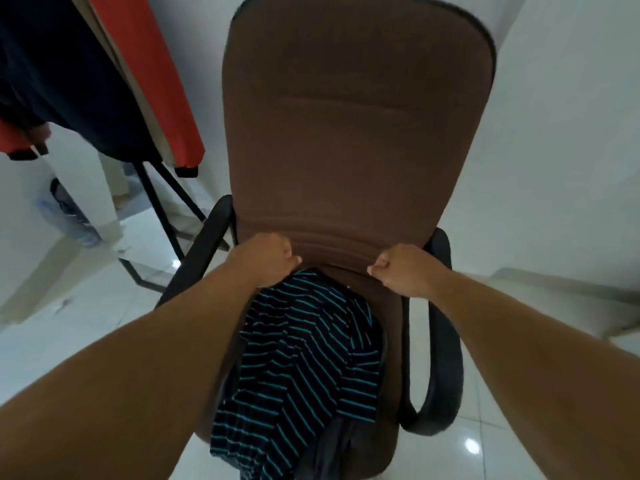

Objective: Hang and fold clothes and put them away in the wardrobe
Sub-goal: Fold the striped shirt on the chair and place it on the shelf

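A black shirt with teal stripes [304,358] lies crumpled on the seat of a brown office chair [356,133], hanging over the front edge. A dark grey garment [334,445] shows beneath its lower end. My left hand [266,259] is at the shirt's top left edge, fingers curled down onto the fabric. My right hand [398,271] is curled into a fist over the bare brown seat, just right of the shirt, with nothing visible in it. Both hands sit where seat meets backrest.
The chair has black armrests [445,341]. At the left stands a black-legged rack [162,209] carrying a red garment [145,64] and a dark one [52,64]. A person's legs in white trousers [100,202] stand behind it. The floor is glossy white tile [86,323].
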